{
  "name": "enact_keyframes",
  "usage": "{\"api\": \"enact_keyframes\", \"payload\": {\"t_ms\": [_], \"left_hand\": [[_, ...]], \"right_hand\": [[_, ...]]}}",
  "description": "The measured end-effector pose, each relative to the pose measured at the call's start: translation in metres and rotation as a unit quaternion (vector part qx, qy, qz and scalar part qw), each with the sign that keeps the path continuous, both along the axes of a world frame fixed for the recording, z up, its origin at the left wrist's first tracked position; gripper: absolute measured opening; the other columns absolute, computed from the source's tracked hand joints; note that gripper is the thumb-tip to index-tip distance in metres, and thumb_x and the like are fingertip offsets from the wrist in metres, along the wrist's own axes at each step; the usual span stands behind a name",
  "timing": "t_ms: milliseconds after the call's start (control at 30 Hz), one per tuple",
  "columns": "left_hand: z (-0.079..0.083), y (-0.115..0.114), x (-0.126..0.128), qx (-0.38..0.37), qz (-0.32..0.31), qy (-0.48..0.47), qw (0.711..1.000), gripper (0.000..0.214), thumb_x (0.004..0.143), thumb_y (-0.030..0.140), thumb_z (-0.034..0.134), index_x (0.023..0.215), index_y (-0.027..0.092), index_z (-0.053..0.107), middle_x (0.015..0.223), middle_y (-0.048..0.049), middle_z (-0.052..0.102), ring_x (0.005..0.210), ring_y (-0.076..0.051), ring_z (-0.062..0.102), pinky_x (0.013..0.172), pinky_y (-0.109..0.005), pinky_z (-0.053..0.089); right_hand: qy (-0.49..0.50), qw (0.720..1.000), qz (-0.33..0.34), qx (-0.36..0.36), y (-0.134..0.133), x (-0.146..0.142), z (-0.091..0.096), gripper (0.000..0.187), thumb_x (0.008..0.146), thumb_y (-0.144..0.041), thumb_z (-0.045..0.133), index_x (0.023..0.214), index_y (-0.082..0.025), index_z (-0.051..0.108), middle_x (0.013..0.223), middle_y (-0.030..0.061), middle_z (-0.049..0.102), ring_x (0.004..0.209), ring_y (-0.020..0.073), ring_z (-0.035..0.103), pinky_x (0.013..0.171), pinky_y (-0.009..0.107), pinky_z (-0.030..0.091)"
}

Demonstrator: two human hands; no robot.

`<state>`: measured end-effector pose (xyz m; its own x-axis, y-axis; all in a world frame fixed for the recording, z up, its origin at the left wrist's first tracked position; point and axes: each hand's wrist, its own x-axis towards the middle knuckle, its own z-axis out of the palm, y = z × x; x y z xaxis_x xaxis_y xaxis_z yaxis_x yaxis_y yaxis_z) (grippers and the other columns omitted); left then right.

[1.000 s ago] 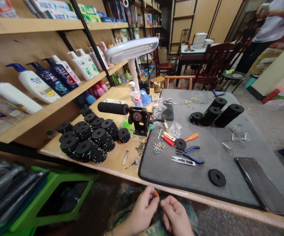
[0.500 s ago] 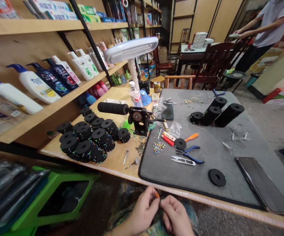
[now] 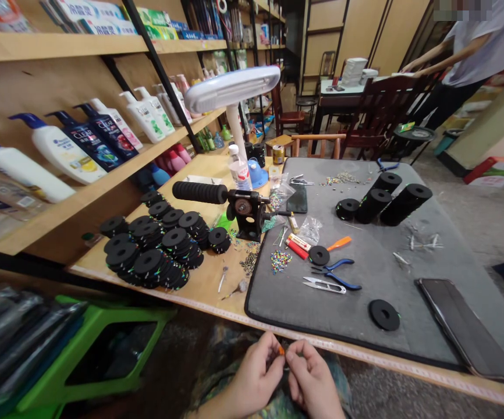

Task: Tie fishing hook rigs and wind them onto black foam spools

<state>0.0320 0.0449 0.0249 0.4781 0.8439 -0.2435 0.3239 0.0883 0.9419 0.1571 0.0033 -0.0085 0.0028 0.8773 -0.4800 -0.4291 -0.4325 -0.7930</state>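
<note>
My left hand (image 3: pixel 256 375) and my right hand (image 3: pixel 311 381) are held together over my lap, just below the table's front edge. Both are closed in a pinch on a tiny orange piece (image 3: pixel 281 350) between the fingertips. What else lies between the fingers is too small to tell. On the grey mat (image 3: pixel 365 273) nearest my hands lie a single black foam disc (image 3: pixel 383 315), small snips (image 3: pixel 324 285), blue-handled pliers (image 3: pixel 337 272) and a little heap of coloured beads (image 3: pixel 280 260).
A pile of black foam discs (image 3: pixel 153 250) lies on the wooden table at left, behind it a black hand winder (image 3: pixel 238 209) and a desk lamp (image 3: pixel 232 90). Black foam rolls (image 3: pixel 385 201) and a phone (image 3: pixel 465 329) are on the mat. A person (image 3: pixel 465 58) stands at far right.
My hands have sunk slightly lower in view, still pinched together on the orange piece. The person in the background has bent forward and stretched an arm towards the far table.
</note>
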Motion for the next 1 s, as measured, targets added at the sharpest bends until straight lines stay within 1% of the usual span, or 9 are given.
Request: {"api": "enact_keyframes", "payload": {"t_ms": [167, 267, 367, 500, 567, 633, 800, 933, 1000], "left_hand": [[0.0, 0.0, 0.003, -0.041, 0.007, -0.017, 0.999, 0.012, 0.081, 0.024, 0.05, 0.074, 0.02, 0.043, 0.066, 0.0034, 0.045, 0.061, -0.012, 0.043, 0.057, -0.022, 0.035], [0.001, -0.001, 0.005, -0.109, 0.02, -0.06, 0.992, 0.016, 0.08, 0.03, 0.051, 0.073, 0.021, 0.041, 0.058, 0.0076, 0.039, 0.05, -0.009, 0.036, 0.048, -0.021, 0.029], [0.002, -0.001, 0.008, -0.183, 0.028, -0.112, 0.976, 0.021, 0.079, 0.036, 0.054, 0.072, 0.022, 0.039, 0.053, 0.0111, 0.032, 0.042, -0.006, 0.027, 0.043, -0.02, 0.022], [0.002, -0.001, 0.008, -0.225, 0.035, -0.148, 0.963, 0.026, 0.076, 0.04, 0.058, 0.072, 0.022, 0.039, 0.052, 0.0119, 0.031, 0.04, -0.005, 0.024, 0.041, -0.019, 0.019], [0.0, 0.0, 0.007, -0.225, 0.04, -0.15, 0.962, 0.026, 0.076, 0.04, 0.058, 0.072, 0.022, 0.04, 0.052, 0.0118, 0.031, 0.04, -0.005, 0.023, 0.04, -0.02, 0.018], [-0.001, 0.0, 0.006, -0.206, 0.044, -0.136, 0.968, 0.024, 0.077, 0.037, 0.057, 0.071, 0.022, 0.04, 0.052, 0.0112, 0.031, 0.041, -0.005, 0.025, 0.042, -0.02, 0.02], [0.006, 0.004, 0.005, -0.107, 0.052, -0.06, 0.991, 0.012, 0.074, 0.023, 0.057, 0.068, 0.018, 0.048, 0.059, 0.0058, 0.042, 0.056, -0.009, 0.038, 0.055, -0.021, 0.032], [0.012, 0.007, 0.008, -0.124, 0.073, -0.028, 0.989, 0.007, 0.07, 0.021, 0.059, 0.068, 0.016, 0.054, 0.058, 0.0056, 0.042, 0.056, -0.01, 0.036, 0.053, -0.021, 0.03], [0.014, 0.007, 0.009, -0.12, 0.086, -0.011, 0.989, 0.007, 0.069, 0.021, 0.061, 0.068, 0.016, 0.056, 0.056, 0.0063, 0.04, 0.054, -0.01, 0.033, 0.052, -0.021, 0.027]], "right_hand": [[0.024, 0.999, -0.043, -0.014, 0.0, 0.002, 0.001, 0.048, 0.067, -0.065, 0.067, 0.074, -0.022, 0.046, 0.029, -0.016, 0.03, 0.028, 0.0032, 0.014, 0.031, 0.016, 0.009], [0.041, 0.996, -0.072, -0.015, 0.0, 0.004, 0.007, 0.045, 0.069, -0.061, 0.069, 0.074, -0.022, 0.046, 0.034, -0.0169, 0.026, 0.033, 0.0034, 0.012, 0.034, 0.016, 0.008], [0.043, 0.996, -0.077, -0.005, 0.0, 0.006, 0.012, 0.044, 0.07, -0.059, 0.07, 0.075, -0.022, 0.046, 0.039, -0.0165, 0.024, 0.037, 0.0039, 0.012, 0.036, 0.016, 0.009], [0.04, 0.996, -0.075, -0.003, 0.001, 0.007, 0.013, 0.047, 0.066, -0.06, 0.072, 0.074, -0.022, 0.047, 0.045, -0.0154, 0.024, 0.039, 0.004, 0.014, 0.038, 0.016, 0.011], [0.032, 0.997, -0.069, -0.001, 0.002, 0.008, 0.014, 0.048, 0.065, -0.061, 0.072, 0.073, -0.021, 0.047, 0.045, -0.0148, 0.025, 0.04, 0.0043, 0.015, 0.038, 0.016, 0.012], [0.02, 0.998, -0.058, 0.0, 0.002, 0.009, 0.016, 0.049, 0.065, -0.063, 0.071, 0.073, -0.021, 0.047, 0.045, -0.0146, 0.025, 0.04, 0.0046, 0.015, 0.038, 0.017, 0.011], [-0.01, 0.999, -0.031, 0.006, 0.004, 0.009, 0.021, 0.051, 0.063, -0.066, 0.069, 0.072, -0.022, 0.047, 0.042, -0.0147, 0.024, 0.038, 0.0049, 0.015, 0.036, 0.017, 0.009], [-0.023, 0.999, -0.035, 0.012, 0.006, 0.008, 0.023, 0.05, 0.063, -0.067, 0.068, 0.071, -0.022, 0.048, 0.042, -0.0141, 0.025, 0.038, 0.0055, 0.017, 0.036, 0.017, 0.01], [-0.03, 0.999, -0.041, 0.014, 0.007, 0.008, 0.024, 0.049, 0.064, -0.066, 0.069, 0.071, -0.021, 0.05, 0.043, -0.0137, 0.026, 0.039, 0.006, 0.019, 0.037, 0.017, 0.014]]}}
